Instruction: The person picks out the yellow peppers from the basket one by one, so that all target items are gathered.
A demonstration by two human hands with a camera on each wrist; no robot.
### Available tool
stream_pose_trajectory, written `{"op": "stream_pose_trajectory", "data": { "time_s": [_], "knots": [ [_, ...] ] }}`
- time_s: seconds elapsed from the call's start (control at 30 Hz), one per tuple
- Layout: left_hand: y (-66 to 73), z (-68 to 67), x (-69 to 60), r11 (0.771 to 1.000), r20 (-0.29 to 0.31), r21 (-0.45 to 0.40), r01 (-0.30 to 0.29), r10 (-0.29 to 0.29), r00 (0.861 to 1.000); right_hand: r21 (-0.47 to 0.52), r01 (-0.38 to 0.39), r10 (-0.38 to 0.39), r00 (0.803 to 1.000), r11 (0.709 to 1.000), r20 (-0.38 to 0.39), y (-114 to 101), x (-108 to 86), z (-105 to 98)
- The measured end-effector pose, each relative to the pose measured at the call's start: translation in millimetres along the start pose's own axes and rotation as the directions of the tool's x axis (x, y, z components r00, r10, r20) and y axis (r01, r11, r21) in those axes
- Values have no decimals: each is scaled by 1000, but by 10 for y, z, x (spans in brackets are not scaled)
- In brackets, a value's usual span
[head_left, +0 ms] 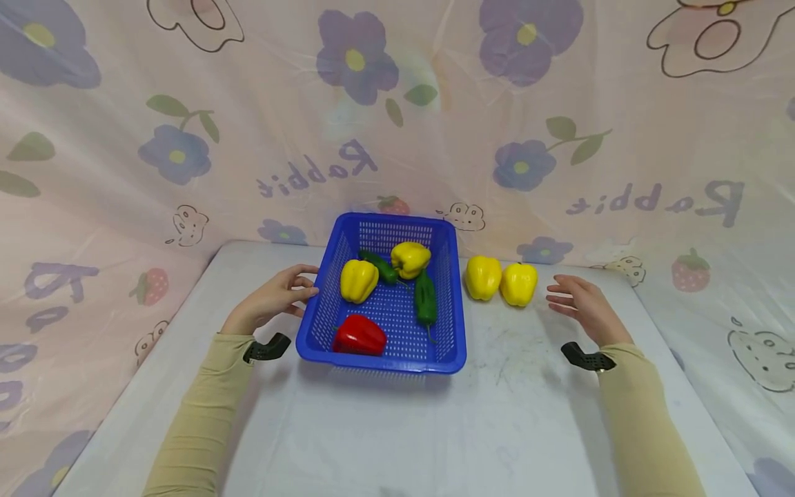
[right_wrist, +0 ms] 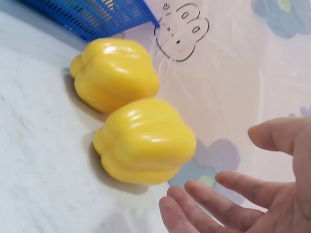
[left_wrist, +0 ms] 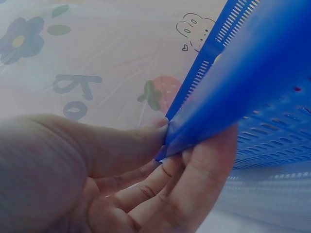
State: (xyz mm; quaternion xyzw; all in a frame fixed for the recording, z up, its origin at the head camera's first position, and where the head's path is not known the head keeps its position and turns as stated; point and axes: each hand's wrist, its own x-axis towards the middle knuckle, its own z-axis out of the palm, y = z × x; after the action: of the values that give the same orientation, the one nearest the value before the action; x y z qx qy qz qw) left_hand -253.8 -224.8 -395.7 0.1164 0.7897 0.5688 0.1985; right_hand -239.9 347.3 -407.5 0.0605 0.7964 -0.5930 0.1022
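My left hand (head_left: 277,298) pinches the left rim of a blue plastic basket (head_left: 456,359); in the left wrist view the thumb lies on the rim and the fingers bend beneath it. Inside the basket are a yellow bell pepper (head_left: 359,281) at left, another yellow bell pepper (head_left: 410,259) at the back, two green peppers (head_left: 425,298) and a red bell pepper (head_left: 360,335) near the front. Right of the basket, two yellow bell peppers (head_left: 483,278) stand side by side on the table. Beyond them my right hand (head_left: 586,307) hovers with spread fingers, holding nothing.
A white table (head_left: 385,435) carries everything, its back edge against a pink curtain (head_left: 422,152) printed with flowers and rabbits. The curtain also hangs along both sides. Each wrist wears a black band mount (head_left: 268,347).
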Motion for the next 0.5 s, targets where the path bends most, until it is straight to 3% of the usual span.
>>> {"op": "stream_pose_trajectory", "data": {
  "time_s": [0.5],
  "knots": [
    [16, 3, -9, 1000, 1, 5, 2, -2, 1000, 2, 79, -79, 997, 997, -15, -298, -79, 151]
  ]
}}
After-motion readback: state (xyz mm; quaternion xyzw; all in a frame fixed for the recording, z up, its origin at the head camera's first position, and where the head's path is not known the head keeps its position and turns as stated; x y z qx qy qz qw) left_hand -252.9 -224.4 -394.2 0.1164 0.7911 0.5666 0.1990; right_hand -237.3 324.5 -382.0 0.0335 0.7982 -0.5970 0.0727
